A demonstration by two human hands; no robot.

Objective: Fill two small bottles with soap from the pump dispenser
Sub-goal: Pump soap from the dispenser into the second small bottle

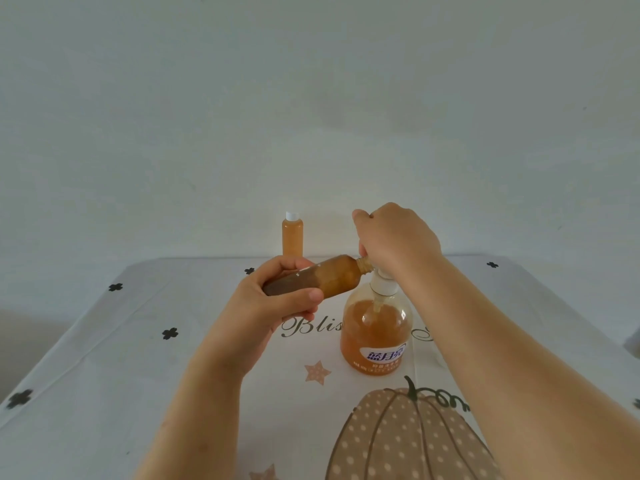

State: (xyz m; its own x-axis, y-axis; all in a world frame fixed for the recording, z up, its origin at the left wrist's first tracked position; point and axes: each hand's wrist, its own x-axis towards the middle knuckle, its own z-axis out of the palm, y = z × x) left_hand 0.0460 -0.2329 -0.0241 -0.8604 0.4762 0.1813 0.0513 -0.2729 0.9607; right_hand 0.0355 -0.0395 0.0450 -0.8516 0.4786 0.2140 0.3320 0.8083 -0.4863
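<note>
Just left of frame centre, the left hand (pixel 273 299) grips the open bottle (pixel 332 277), thumb across its near side and fingers curled round the far side. This bottle is small, amber and translucent, with a threaded neck and no cap. It lies tipped almost flat, base to the lower left and mouth to the upper right. The mouth sits right against the white pump top of the dispenser (pixel 377 334). Darker brown liquid shows through most of its length.

The dispenser stands upright a little right of centre, a round clear bottle about two thirds full of orange soap, with a blue and white label low on its front. The right hand (pixel 398 237) sits on top of it, fingers curled down over the pump head, which it hides. Its thumb points left.

Behind the left hand, at the cloth's far edge, the capped bottle (pixel 292 237) stands upright, filled with orange soap under a white cap.

The white cloth (pixel 138 341) carries black clover marks, stars, script lettering and a dotted pumpkin (pixel 408 441) at the lower right.
</note>
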